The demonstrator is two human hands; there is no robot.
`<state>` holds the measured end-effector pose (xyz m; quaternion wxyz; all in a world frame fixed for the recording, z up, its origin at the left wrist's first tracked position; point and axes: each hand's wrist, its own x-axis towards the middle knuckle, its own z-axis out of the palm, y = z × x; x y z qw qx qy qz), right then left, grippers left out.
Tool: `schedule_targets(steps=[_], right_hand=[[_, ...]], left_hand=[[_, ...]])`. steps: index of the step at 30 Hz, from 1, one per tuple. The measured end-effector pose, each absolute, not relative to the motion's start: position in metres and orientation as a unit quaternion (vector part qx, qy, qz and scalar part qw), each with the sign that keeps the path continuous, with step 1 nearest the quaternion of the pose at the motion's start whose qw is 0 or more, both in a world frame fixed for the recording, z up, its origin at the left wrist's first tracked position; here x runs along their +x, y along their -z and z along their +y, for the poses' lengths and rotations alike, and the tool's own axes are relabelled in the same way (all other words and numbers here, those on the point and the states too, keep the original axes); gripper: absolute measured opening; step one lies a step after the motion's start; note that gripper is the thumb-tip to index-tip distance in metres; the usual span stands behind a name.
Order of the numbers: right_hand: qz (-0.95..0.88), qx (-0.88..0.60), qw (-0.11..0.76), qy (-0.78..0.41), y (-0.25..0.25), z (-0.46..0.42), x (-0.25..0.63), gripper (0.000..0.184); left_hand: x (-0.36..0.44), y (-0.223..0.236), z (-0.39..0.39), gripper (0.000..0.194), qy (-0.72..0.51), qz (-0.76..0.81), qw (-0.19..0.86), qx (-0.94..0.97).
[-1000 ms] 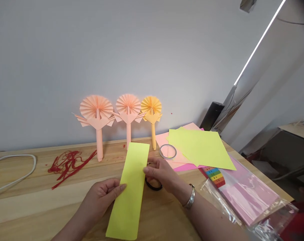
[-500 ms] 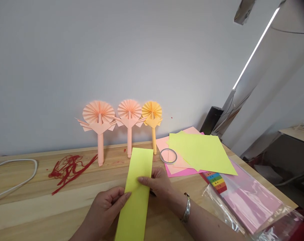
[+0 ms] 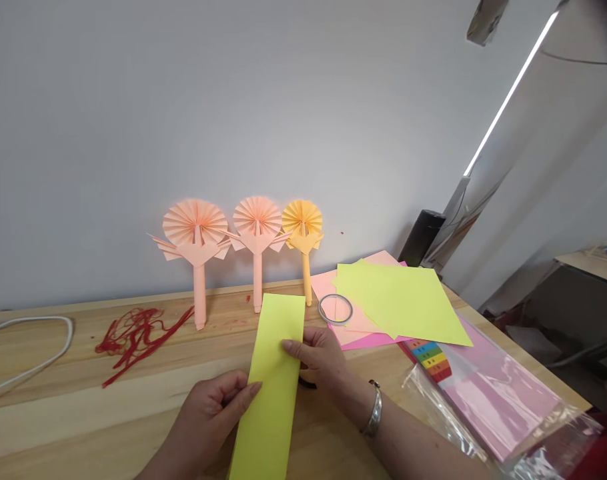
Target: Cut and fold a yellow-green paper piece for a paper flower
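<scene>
Your left hand [image 3: 211,410] pinches the left edge of the yellow-green strip [image 3: 271,393]; your right hand [image 3: 326,363] grips its right edge, higher up, thumb on top. Strip runs off view at the near edge of the worktop [image 3: 108,427]. Black ring [image 3: 307,384] partly hidden behind strip, just beside your right hand. Plastic-wrapped pink pack [image 3: 503,393] on the right edge. Beyond: red threads [image 3: 138,340] left, tape roll [image 3: 335,309] on the fanned paper sheets [image 3: 401,300] right. Three paper figures [image 3: 257,253] upright at the far edge, against the wall [image 3: 233,100].
</scene>
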<state>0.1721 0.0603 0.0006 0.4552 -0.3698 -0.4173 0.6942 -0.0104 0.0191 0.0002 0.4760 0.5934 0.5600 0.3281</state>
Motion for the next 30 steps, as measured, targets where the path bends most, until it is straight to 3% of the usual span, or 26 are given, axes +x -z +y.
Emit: schedule_targets(steps=[21,26,30], right_hand=[[-0.377,-0.398,0.584,-0.598,-0.014,0.077,0.2,0.028],[-0.445,-0.371,0.465,-0.669,-0.01,0.071,0.197,0.04],[-0.492,-0.367,0.364,-0.701,-0.006,0.065,0.189,0.04]], left_hand=[[-0.014,0.005,0.017,0.04,-0.281,0.527,0.524,0.607],[-0.011,-0.003,0.019,0.035,-0.328,0.542,0.536,0.559],[-0.01,-0.011,0.022,0.031,-0.377,0.546,0.54,0.519]])
